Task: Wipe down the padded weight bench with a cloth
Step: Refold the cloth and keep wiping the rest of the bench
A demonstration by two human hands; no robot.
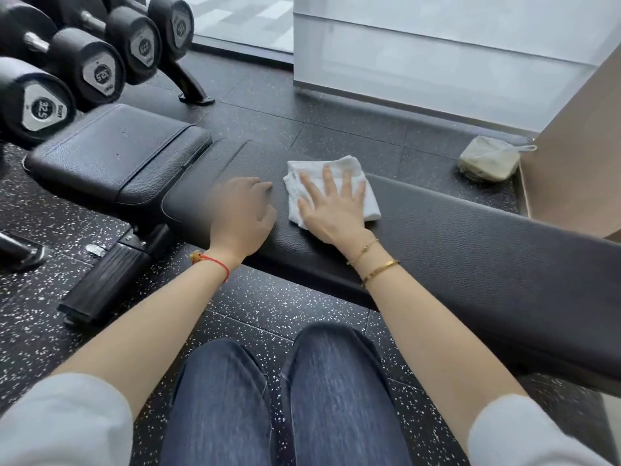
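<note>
The right hand (327,206), fingers spread flat, presses the cloth (331,190) onto the bench pad (470,250), whose long axis runs rightward (unwiped, likely), while the blurred left hand (240,210) rests loosely curled, seemingly holding nothing.

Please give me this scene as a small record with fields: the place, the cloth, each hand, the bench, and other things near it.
place: gym floor, dark speckled rubber
bench: black padded weight bench, long pad lying flat, separate seat pad at its left end
cloth: white cloth, folded, lying on the long pad
right hand: right hand pressed flat on the cloth, fingers spread
left hand: left hand resting on the pad beside the cloth, fingers loosely curled, holding nothing
nearby: dumbbells on a rack at upper left; small pale pouch on the floor beyond the bench
</note>
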